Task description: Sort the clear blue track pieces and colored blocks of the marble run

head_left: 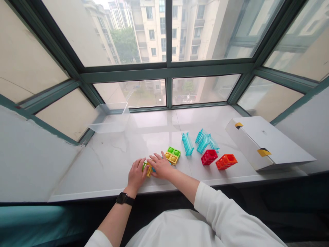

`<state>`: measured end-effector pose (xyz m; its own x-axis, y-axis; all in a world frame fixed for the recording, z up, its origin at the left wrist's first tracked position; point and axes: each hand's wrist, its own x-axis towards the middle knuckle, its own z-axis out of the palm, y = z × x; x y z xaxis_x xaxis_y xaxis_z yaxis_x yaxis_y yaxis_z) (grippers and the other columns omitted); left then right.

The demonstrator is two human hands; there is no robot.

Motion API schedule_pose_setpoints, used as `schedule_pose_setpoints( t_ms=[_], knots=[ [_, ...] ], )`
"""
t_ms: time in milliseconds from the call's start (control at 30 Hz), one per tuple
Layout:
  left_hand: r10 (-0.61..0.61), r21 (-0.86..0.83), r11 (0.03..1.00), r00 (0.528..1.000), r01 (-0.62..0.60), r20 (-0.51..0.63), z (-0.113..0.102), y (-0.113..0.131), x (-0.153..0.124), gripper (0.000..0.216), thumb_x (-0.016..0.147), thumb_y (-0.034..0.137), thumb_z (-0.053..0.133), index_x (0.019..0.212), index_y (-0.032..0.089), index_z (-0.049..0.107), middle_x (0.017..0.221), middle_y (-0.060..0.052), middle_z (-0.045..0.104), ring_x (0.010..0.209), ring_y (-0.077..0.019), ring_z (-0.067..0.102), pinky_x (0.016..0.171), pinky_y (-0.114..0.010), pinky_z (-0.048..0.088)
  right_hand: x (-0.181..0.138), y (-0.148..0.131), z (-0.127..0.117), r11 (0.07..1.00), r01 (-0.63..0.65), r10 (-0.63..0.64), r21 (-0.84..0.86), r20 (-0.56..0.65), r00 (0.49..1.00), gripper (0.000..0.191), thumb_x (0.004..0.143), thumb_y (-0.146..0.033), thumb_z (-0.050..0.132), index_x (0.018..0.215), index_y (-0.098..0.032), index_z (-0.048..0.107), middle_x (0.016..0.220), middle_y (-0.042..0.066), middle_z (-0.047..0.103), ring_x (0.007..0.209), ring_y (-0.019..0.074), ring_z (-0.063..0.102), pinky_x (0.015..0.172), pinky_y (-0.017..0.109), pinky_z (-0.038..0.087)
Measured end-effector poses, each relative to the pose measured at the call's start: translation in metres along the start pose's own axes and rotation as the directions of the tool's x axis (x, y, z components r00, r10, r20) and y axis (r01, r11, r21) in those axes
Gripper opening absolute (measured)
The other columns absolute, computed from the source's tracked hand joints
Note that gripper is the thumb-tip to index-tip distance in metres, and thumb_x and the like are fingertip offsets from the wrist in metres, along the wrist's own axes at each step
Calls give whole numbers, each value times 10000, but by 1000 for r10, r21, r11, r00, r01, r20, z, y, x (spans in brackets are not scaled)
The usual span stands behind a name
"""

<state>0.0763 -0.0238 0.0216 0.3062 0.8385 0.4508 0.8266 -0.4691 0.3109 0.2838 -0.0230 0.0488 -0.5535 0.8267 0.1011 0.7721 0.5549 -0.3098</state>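
My left hand (136, 174) and my right hand (160, 166) meet low on the white marble sill (102, 164), gripping a small green-and-yellow plastic toy block (147, 169) between them. A bit of blue plastic (153, 169) shows beside my right fingers, and the hands hide most of the piece. Just past my right fingertips lies a green-and-yellow block (172, 155). Further right stand two clear teal ribbed pieces (187, 144) (203, 140), a red block (209, 157) and an orange block (226, 161).
A transparent plastic bin (109, 118) stands at the far left of the sill against the window. A flat white cardboard box (267, 144) with yellow-and-black tape lies at the right. Green-framed window panes (168, 70) run along the back, and the sill's front edge lies below my hands.
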Motion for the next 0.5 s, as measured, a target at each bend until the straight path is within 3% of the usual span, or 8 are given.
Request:
schedule_pose_setpoints(
  t_ms=[133,233,333,400,500],
  knots=[
    [-81,-20,997,990,80,-112,1,-12,-14,453,1018,387,520,1412,166,491,1277,-180,615,1198,-335,616,1020,-505,537,4,-6,-5,998,59,-60,32,27,998,706,896,-445,700,1530,-234,473,1608,133,470,1527,371,328,1267,666,79],
    [-197,-26,980,973,196,-121,-4,-21,-24,453,1014,378,507,1410,162,468,1219,-181,661,1122,-345,671,937,-494,577,3,-12,-7,995,81,-82,62,16,997,700,889,-398,686,1528,-209,469,1580,146,495,1519,354,341,1272,646,89],
    [-302,-34,953,947,300,-110,-17,-21,-25,472,994,279,494,1452,182,438,1318,-194,661,1166,-350,684,929,-490,590,2,-15,-10,992,66,-65,104,-21,998,675,906,-365,665,1528,-194,467,1554,148,521,1506,333,364,1280,617,100],
    [-303,-58,952,949,299,-85,-26,-10,-19,529,959,190,487,1481,235,423,1401,-159,637,1227,-328,669,961,-472,590,0,-15,-15,984,51,-35,168,-98,995,662,929,-394,658,1531,-204,460,1530,137,543,1488,314,390,1286,585,130],
    [-156,-113,981,988,156,8,-34,20,0,607,933,137,473,1515,297,410,1487,-96,589,1332,-277,616,1017,-416,583,-3,-12,-25,954,55,13,295,-224,974,639,940,-437,675,1508,-228,470,1456,124,585,1402,280,477,1260,522,263]
  ],
)
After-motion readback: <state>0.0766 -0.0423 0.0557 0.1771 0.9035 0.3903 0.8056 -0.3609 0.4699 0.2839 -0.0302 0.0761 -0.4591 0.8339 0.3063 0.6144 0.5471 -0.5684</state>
